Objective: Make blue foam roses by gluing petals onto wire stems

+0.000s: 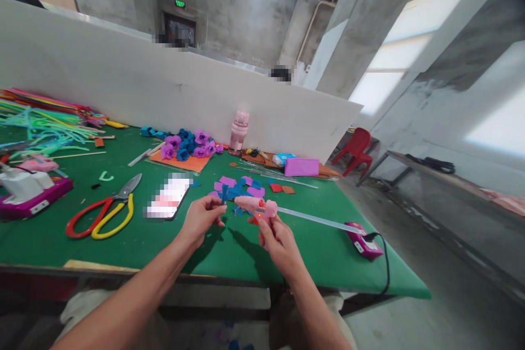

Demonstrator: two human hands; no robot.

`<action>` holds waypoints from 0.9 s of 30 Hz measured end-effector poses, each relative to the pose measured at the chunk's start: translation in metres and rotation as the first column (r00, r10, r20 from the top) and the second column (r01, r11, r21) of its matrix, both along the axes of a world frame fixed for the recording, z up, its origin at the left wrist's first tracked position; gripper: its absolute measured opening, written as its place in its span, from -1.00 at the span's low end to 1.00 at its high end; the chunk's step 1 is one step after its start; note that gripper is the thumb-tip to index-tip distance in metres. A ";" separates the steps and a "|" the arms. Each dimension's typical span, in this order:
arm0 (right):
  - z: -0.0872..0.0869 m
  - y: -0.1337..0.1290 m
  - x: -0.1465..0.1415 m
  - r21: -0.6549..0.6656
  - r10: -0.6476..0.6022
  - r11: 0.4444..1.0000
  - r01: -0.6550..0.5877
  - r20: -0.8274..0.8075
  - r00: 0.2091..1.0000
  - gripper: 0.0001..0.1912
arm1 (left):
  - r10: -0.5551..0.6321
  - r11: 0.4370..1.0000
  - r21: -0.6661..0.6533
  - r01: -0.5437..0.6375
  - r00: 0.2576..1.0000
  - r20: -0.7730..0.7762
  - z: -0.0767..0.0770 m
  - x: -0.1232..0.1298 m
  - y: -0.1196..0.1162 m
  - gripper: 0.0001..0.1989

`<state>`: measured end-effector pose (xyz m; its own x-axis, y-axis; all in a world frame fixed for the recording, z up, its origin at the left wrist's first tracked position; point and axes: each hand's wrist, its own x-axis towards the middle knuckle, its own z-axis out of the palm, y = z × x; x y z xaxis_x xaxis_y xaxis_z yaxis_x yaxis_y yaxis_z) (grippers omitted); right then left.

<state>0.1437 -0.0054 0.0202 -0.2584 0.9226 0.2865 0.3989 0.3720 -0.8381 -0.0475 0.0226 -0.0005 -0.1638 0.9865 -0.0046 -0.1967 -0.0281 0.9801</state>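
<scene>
Between the fingertips of my left hand (204, 219) is a small blue paper flower piece (225, 192), held upright. My right hand (277, 236) grips a pink hot glue gun (255, 206) whose nozzle points left, close to the blue piece. A long clear glue stick (315, 219) sticks out of the gun's back end. Under and behind the gun lie scattered purple cut pieces (227, 181) and blue ones on the green tabletop. Finished purple and blue flowers (183, 145) rest in a cluster on an orange sheet (180, 162) farther back.
Red-and-yellow-handled scissors (107, 213) and a lit phone (169, 198) lie left. Purple power strips stand at the far left (49, 197) and right (365, 243), the right one with a black cable. A pink bottle (238, 132) stands against the white divider (287, 104); pipe cleaners (49, 120) pile back left.
</scene>
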 end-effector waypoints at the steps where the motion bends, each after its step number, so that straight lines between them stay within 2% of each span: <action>1: 0.000 0.000 -0.001 0.010 0.002 1.000 -0.002 0.012 1.000 -0.63 | -0.004 1.000 0.001 0.004 1.000 0.003 -0.001 0.000 0.000 -0.74; 27: -0.005 0.000 -0.006 0.049 -0.005 0.999 0.003 0.046 0.999 -0.66 | -0.030 0.999 -0.021 0.030 0.999 0.042 -0.001 0.000 -0.001 -0.73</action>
